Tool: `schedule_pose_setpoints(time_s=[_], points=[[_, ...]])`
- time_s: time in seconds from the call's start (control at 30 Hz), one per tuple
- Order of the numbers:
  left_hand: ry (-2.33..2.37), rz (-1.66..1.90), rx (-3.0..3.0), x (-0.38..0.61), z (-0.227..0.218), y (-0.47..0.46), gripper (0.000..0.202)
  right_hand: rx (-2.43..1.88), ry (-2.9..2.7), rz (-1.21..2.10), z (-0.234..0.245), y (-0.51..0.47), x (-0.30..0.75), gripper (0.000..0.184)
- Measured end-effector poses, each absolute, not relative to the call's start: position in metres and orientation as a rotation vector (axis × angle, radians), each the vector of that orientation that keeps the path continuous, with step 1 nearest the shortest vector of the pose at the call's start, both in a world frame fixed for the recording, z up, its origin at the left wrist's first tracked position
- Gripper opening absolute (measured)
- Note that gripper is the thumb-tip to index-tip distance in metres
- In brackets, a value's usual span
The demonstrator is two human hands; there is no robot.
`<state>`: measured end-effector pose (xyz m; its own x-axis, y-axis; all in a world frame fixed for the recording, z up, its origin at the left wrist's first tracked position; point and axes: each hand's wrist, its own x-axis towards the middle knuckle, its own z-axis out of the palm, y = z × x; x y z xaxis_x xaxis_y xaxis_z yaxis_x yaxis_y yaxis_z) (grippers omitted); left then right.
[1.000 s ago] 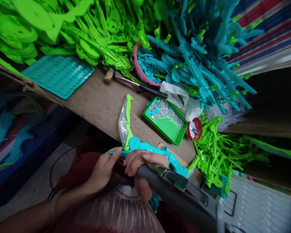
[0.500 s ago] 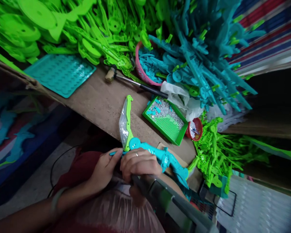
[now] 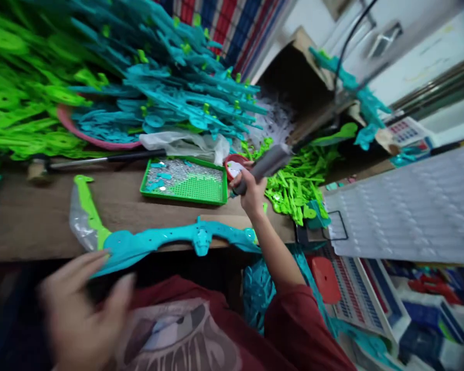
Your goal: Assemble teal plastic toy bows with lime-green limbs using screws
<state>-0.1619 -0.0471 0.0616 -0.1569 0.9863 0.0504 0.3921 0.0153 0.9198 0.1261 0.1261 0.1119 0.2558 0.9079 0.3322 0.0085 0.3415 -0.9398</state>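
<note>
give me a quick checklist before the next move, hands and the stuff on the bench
1. Grey tool gripped: ok; the right hand is closed around it.
2. Grey tool clear of the turquoise part: ok; it is apart, near the right end of the green tray.
3. Left hand clear of the turquoise part: cannot tell; the hand is blurred and overlaps the part's end in view.
4. Turquoise part fully on the bench: not ok; it overhangs the front edge.
5. Green tray upright: ok; it sits flat.
6. Hammer clear of the turquoise part: ok; it lies apart, farther back.
</note>
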Motion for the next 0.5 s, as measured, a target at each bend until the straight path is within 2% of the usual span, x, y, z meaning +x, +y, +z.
schedule_pose_setpoints(time_s=[0.03, 0.1, 0.17, 0.23, 0.3, 0.37, 0.5], points=[[1.487, 1.121, 1.74, -0.138, 0.067, -0.034, 0.045, -1.067, -1.135, 0.789, 0.104, 0.134, 0.14, 0.033], [1.209, 0.821, 2.289, -0.087, 0.07, -0.004, 0.043, -1.107, -1.22, 0.815, 0.095, 0.145, 0.163, 0.033], [1.18, 0.512, 2.553, -0.045, 0.066, 0.022, 0.037, -1.126, -1.343, 0.848, 0.099, 0.145, 0.183, 0.036], [1.218, 0.368, 2.622, -0.024, 0.056, 0.038, 0.034, -1.123, -1.428, 0.867, 0.111, 0.137, 0.202, 0.05], [1.276, 0.406, 2.603, -0.021, 0.045, 0.044, 0.041, -1.113, -1.469, 0.867, 0.123, 0.127, 0.216, 0.066], [1.341, 0.5, 2.584, -0.028, 0.037, 0.044, 0.055, -1.105, -1.503, 0.869, 0.13, 0.122, 0.223, 0.073], [1.332, 0.576, 2.525, -0.036, 0.03, 0.041, 0.075, -1.079, -1.629, 0.851, 0.127, 0.13, 0.214, 0.063]])
